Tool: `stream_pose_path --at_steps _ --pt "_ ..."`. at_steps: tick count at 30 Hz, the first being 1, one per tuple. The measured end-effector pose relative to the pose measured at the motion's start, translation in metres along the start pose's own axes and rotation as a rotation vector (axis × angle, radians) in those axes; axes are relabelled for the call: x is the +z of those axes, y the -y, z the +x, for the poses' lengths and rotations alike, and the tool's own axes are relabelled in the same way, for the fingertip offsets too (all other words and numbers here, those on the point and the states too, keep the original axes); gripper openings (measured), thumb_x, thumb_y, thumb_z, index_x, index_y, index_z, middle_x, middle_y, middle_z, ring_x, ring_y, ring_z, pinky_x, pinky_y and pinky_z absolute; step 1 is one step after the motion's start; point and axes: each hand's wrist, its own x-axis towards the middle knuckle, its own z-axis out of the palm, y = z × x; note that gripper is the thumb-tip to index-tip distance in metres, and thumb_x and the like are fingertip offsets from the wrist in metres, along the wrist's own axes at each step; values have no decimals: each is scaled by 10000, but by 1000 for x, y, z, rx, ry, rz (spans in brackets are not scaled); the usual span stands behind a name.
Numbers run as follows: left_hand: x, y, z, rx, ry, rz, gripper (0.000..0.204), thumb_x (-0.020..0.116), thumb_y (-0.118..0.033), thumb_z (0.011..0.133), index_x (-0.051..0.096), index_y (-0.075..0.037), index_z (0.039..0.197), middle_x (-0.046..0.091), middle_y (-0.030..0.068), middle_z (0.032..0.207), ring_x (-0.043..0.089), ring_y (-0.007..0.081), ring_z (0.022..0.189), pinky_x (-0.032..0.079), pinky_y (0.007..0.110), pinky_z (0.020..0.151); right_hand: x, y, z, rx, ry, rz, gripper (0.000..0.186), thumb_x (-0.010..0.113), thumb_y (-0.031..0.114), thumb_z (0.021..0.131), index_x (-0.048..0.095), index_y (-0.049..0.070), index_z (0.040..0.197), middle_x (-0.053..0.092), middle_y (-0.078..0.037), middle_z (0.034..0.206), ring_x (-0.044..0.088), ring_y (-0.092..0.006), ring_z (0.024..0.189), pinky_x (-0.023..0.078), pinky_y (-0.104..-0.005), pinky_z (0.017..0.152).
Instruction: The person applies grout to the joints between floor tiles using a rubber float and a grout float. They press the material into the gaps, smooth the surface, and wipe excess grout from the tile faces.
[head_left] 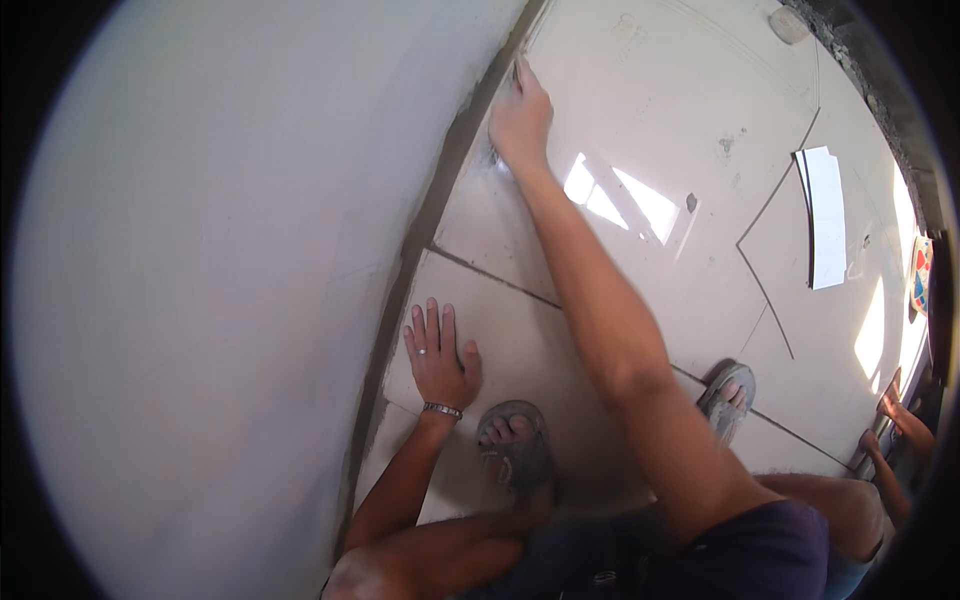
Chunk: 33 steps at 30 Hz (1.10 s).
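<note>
My left hand [438, 368] lies flat on a pale floor tile [500, 350] close to the wall, fingers spread, with a ring and a bracelet on it. Farther off, my right hand [522, 120] is closed at the tile edge along the wall. A small dark, thin thing shows at its fingertips, too little of it to name. Between the tiles and the white wall [230, 250] runs a grey-brown gap [440, 190], which the right fingers are beside.
My sandalled feet [515, 450] rest on the tiles. A white strip [826, 220] lies on the floor at right, near a dark bent joint line. A roundish grey piece [788, 26] is at the far edge. Another person's limbs [905, 425] show at the right rim.
</note>
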Motion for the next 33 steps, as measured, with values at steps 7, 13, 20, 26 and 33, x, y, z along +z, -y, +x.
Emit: stream_pose_path --at_steps 7,13,20,26,33 --pt "8 7 -14 -12 5 -68 580 536 -228 955 458 0 1482 357 238 1611 254 481 1511 181 663 1191 26 27 -147 264 132 17 667 428 -126 863 373 -15 1518 594 -352 1286 560 -492 1246 454 -465 1059" --pt "21 40 -33 -62 116 -7 517 495 -195 971 481 -12 1454 406 218 1582 309 459 1494 207 652 1191 -30 81 -216 533 514 -33 451 451 -98 880 493 -62 1328 603 -302 1170 591 -390 1113 447 -431 969" --pt "-5 8 -8 -56 -69 -90 504 458 -151 961 497 -33 1449 431 197 1573 301 426 1504 186 626 1218 -41 23 -150 673 411 87 267 519 92 945 678 -115 998 633 -98 758 560 -155 683 455 -350 610" --pt "-3 9 -9 -57 -77 -104 502 456 -155 956 496 -22 1438 439 181 1569 311 408 1502 189 618 1221 5 43 -154 434 343 -112 235 586 17 841 658 -127 1012 690 -346 941 695 -486 919 528 -516 808" --pt "-1 8 -7 -51 -95 -91 482 483 -172 944 545 -38 1403 443 156 1573 329 378 1502 220 599 1223 0 54 -162 493 408 -185 202 599 34 882 654 -133 982 704 -295 901 713 -394 840 547 -475 781"
